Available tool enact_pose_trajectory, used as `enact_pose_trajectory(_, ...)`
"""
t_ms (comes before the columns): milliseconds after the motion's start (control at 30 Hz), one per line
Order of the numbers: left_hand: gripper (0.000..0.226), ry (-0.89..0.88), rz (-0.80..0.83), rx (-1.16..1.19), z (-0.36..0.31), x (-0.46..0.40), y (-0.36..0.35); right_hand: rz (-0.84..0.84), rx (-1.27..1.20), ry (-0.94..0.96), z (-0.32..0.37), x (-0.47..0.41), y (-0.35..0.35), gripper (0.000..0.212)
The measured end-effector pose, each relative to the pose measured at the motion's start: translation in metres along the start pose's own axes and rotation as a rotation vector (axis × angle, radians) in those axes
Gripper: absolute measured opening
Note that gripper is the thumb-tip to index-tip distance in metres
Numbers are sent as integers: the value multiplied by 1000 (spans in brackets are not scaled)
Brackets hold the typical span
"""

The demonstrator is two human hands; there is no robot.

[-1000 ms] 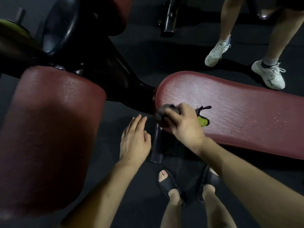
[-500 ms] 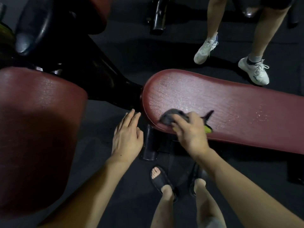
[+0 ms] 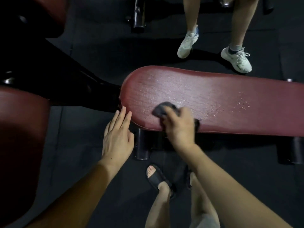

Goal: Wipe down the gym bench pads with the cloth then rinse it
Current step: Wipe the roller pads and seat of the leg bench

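Note:
A long dark-red bench pad [image 3: 222,99] lies across the middle, its rounded end pointing left, with wet streaks and droplets on it. My right hand [image 3: 180,129] presses a bunched grey cloth [image 3: 162,109] onto the pad near its front edge. My left hand [image 3: 117,137] hovers flat with fingers apart just off the pad's rounded end, holding nothing. A second dark-red pad [image 3: 21,145] fills the left side, closer to me.
A black metal frame [image 3: 74,83] joins the two pads; black bench legs [image 3: 142,145] stand under the front edge. Another person's legs in white sneakers [image 3: 236,59] stand just beyond the bench. My feet in black sandals [image 3: 158,180] are on the dark rubber floor.
My right hand has slid the cloth rightward along the pad, away from its rounded end. My left hand has risen close to the pad's end. The view has shifted right.

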State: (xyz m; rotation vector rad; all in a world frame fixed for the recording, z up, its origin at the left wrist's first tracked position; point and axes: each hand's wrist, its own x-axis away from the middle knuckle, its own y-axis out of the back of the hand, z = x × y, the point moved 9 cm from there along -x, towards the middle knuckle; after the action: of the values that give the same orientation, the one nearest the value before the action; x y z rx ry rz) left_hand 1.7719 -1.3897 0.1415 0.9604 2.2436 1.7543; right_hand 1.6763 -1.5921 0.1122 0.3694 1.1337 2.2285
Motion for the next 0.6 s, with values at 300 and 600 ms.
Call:
enact_pose_trajectory(300,70,-30,20,-57,-15,-5,-13,-249,-53,-359,-9,4,-5,31)
enact_pose_trajectory(600,63,-16,-33,-82,-24,-14,-3,-147,0,-173,-85,-6,41,30)
